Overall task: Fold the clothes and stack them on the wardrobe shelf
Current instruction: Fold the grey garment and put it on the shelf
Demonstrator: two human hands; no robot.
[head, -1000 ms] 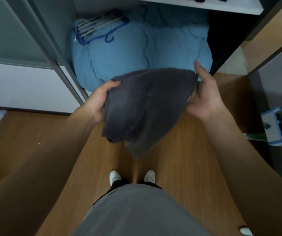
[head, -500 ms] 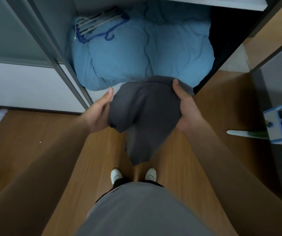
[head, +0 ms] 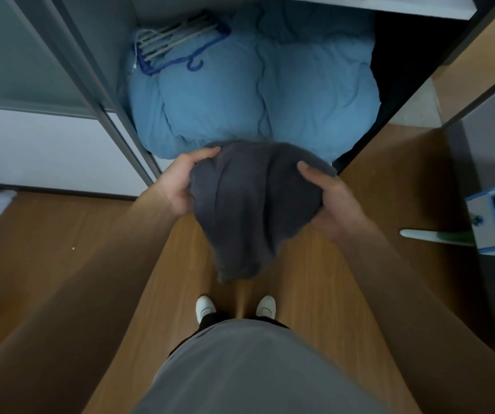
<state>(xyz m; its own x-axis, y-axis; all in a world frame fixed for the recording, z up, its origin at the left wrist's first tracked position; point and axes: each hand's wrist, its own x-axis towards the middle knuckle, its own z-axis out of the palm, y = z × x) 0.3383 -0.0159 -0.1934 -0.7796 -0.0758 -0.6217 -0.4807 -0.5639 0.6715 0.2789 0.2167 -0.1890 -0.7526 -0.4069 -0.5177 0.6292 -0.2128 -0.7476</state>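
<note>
I stand facing an open wardrobe and look down at my own two hands, which hold a dark grey garment (head: 246,204) in the air between them. My left hand (head: 180,183) has its grip closed on the garment's left edge, thumb on top. My right hand (head: 330,201) has its grip closed on the right side, thumb pressed into the cloth and the other fingers hidden underneath. The cloth is gathered and partly doubled over between the two grips, with a loose tail hanging below them toward my white shoes (head: 206,307) on the wooden floor (head: 61,249). Just beyond my grips, in the bottom of the wardrobe, lies a bulky light blue duvet (head: 255,94) with a bundle of hangers (head: 177,43) on its far left corner. Above and farther off, a white shelf (head: 389,6) crosses the top edge. I judge the fold only half made: the garment is not yet a flat, tidy shape, and it has not yet gone onto the shelf. No brand, label or writing is readable anywhere.
</note>
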